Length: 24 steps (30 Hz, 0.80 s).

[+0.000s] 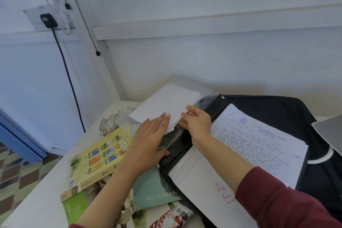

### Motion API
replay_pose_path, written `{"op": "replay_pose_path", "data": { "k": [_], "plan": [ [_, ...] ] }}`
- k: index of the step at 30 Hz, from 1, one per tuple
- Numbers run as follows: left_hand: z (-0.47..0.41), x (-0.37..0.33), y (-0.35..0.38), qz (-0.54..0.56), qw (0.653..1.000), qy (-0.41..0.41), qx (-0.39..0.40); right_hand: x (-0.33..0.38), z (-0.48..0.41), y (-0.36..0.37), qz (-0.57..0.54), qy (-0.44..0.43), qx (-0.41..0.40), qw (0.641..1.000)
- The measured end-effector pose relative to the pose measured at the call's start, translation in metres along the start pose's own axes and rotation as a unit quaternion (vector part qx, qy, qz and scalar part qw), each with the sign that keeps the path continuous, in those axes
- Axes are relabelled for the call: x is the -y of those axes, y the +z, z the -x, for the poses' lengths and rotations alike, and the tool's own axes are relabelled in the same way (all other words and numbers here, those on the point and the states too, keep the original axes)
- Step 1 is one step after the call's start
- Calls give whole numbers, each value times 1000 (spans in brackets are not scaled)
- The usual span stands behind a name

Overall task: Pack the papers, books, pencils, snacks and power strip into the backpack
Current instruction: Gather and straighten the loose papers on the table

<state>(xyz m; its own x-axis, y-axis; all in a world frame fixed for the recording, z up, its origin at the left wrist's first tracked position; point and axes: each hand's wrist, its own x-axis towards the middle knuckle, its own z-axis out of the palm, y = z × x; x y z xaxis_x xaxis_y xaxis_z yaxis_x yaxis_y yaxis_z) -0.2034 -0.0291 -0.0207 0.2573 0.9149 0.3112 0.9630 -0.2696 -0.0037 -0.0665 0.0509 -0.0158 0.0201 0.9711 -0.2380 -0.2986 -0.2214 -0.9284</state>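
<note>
A small stack of white papers [162, 105] lies tilted at the table's far side, over a clear plastic sleeve. My left hand [149, 135] presses flat on its near edge with straight fingers. My right hand [196, 122] pinches the stack's right corner. Under my hands lies a black folder [175, 144]. Lined handwritten sheets [246, 150] rest on the black backpack [277, 109] at the right. Books lie at the left: a yellow one [100, 152], a green one [77, 203] and a pale teal one [151, 189]. A snack packet [172, 216] sits at the bottom. The white power strip cord [109, 124] is coiled behind the books.
A white table [37, 205] carries everything, pushed into a corner of white walls. A black cable [68, 79] hangs from a wall socket [48, 20] at the left. A grey flat object [329, 131] juts in at the right edge. Patterned floor shows lower left.
</note>
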Motion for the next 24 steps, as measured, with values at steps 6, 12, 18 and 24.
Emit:
{"op": "replay_pose_path", "data": {
  "k": [6, 12, 18, 24],
  "plan": [
    [-1, 1, 2, 0, 1000, -4, 6, -2, 9, -2, 43, 20, 86, 995],
    [3, 6, 7, -1, 1000, 0, 29, 3, 23, -22, 151, 13, 122, 981],
    [17, 3, 10, 86, 995, -49, 9, 18, 51, -53, 465, -64, 200, 860],
    [28, -2, 10, 257, 847, -446, -132, 23, 78, -106, 628, -106, 186, 748]
  ]
}}
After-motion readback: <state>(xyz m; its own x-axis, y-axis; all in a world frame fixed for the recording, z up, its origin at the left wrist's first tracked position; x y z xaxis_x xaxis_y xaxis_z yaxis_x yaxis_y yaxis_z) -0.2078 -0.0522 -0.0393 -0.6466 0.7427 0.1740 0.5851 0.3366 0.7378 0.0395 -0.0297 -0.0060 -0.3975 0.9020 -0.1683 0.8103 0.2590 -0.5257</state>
